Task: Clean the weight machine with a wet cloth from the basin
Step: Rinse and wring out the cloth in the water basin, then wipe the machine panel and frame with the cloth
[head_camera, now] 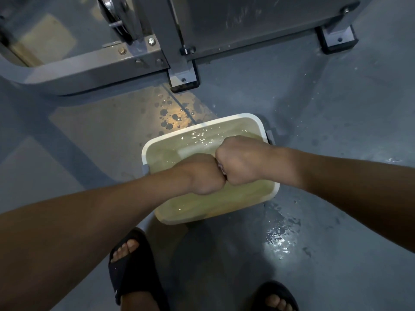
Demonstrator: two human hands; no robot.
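Observation:
A white rectangular basin (226,118) full of yellowish water stands on the grey floor in front of me. Both my fists are held knuckle to knuckle just above the water. My left hand (201,175) and my right hand (241,160) are clenched tight, and a small pale bit of the cloth (221,167) shows between them. The rest of the cloth is hidden inside the fists. The water ripples behind my right hand. The grey weight machine (101,61) rises at the top of the view, its base foot (183,80) just beyond the basin.
Water drops and puddles lie on the floor between basin and machine (170,117) and to the basin's right (281,241). My feet in black sandals (132,265) stand close to the basin's near side. A second machine foot (336,39) sits at the upper right.

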